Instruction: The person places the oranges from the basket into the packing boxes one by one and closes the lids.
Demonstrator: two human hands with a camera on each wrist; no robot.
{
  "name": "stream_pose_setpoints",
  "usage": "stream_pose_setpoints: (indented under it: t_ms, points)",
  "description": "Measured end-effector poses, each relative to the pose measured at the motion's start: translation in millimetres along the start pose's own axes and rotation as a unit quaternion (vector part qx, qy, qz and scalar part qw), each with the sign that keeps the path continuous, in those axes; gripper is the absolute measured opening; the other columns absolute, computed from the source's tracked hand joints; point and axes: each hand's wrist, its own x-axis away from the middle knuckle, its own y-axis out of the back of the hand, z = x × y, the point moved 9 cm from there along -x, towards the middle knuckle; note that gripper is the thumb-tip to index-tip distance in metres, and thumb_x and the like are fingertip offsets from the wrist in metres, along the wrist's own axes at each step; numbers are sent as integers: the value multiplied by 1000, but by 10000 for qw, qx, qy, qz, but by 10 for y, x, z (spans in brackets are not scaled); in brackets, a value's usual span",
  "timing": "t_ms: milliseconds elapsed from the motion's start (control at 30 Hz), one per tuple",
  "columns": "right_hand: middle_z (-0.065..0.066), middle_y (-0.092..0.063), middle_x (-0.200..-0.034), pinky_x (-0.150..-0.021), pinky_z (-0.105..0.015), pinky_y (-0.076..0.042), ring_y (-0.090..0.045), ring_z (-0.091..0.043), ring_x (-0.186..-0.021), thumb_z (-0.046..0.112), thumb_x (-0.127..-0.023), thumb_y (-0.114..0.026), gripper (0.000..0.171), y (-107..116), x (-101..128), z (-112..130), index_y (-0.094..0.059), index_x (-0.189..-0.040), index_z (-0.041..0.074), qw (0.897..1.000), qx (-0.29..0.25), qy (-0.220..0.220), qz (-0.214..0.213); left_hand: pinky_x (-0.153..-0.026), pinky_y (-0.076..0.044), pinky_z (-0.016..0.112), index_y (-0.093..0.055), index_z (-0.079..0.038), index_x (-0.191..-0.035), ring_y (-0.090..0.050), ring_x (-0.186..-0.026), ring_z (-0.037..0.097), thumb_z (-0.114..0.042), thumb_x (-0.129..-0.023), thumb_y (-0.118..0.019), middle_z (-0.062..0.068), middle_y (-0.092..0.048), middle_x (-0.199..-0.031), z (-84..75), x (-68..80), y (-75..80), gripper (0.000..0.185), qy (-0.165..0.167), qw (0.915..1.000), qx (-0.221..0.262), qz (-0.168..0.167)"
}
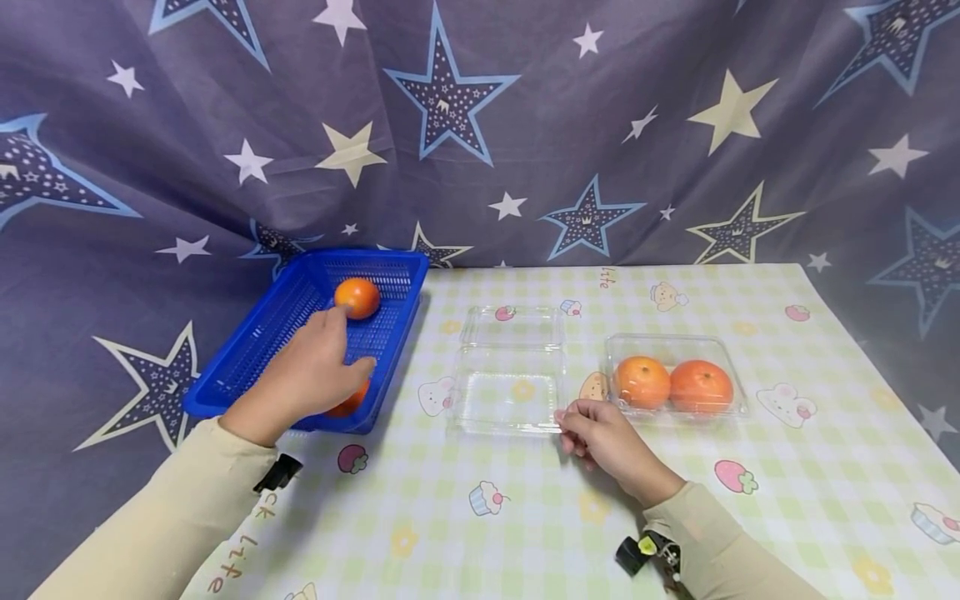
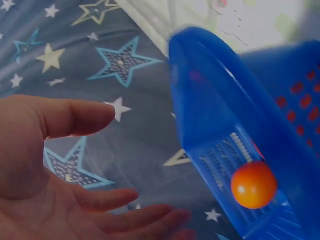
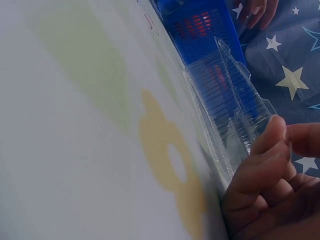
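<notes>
My left hand (image 1: 341,346) reaches into a blue mesh basket (image 1: 247,350), fingers spread just above an orange (image 1: 349,403) that it half hides. In the left wrist view the palm (image 2: 135,165) is open and holds nothing, with an orange (image 2: 253,184) lying in the basket (image 2: 210,100) beyond it. A second orange (image 1: 357,297) sits toward the basket's far end. My right hand (image 1: 573,425) pinches the near right corner of an empty clear clamshell box (image 1: 510,392), its lid open. The right wrist view shows the fingertips (image 3: 272,132) on that box's rim (image 3: 220,100).
A second clear box (image 1: 738,392) to the right holds two oranges (image 1: 642,382) (image 1: 701,386). The table wears a pale green checked cloth (image 1: 525,517) with cartoon prints. A dark star-patterned curtain (image 1: 480,125) hangs behind and drapes down at the left.
</notes>
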Motion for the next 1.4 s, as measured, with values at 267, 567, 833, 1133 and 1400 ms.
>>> stream_pose_setpoints:
  t_ms: [267,567,833,1133,1400]
  points:
    - [-4,-59,-66,-45,-26,-39,-46,-13,-54,21,-103,-59,28,-3,1,-1,-58,-84,0,10000,-14,-43,11,-111,-37,70,-26,12,-156,-43,-135,55,-49,-94,-68,38,-38,-152,210,-117,-113,97,201,9984,-397,354]
    - [-4,-59,-66,-46,-26,-40,-47,-13,-56,22,-103,-59,28,-13,-4,-10,-57,-85,1,9999,-61,-71,35,-103,-47,65,-46,8,-146,-56,-120,45,-49,-93,-70,31,-55,-142,338,-208,-276,82,121,9944,-445,946]
    - [-5,-60,-67,-46,-26,-41,-48,-13,-56,24,-104,-59,29,-18,-7,-23,-58,-86,0,9999,-62,-23,98,-91,-54,55,-52,5,-140,-59,-101,34,-39,-91,-73,21,-65,-122,397,-215,-439,69,78,9886,-498,1418]
    - [-5,-61,-67,-45,-25,-41,-49,-13,-56,23,-104,-59,29,-22,-7,-25,-56,-85,1,9998,-94,9,157,-81,-50,44,-58,2,-132,-57,-94,32,-27,-86,-76,13,-62,-102,434,-216,-549,57,-39,9853,-555,1615]
    - [-5,-61,-68,-45,-25,-42,-50,-12,-56,23,-104,-59,28,-18,-5,-18,-56,-87,1,9997,-159,26,205,-78,-46,41,-59,2,-126,-56,-89,31,-19,-83,-72,11,-61,-96,435,-245,-599,49,-316,9849,-647,1576]
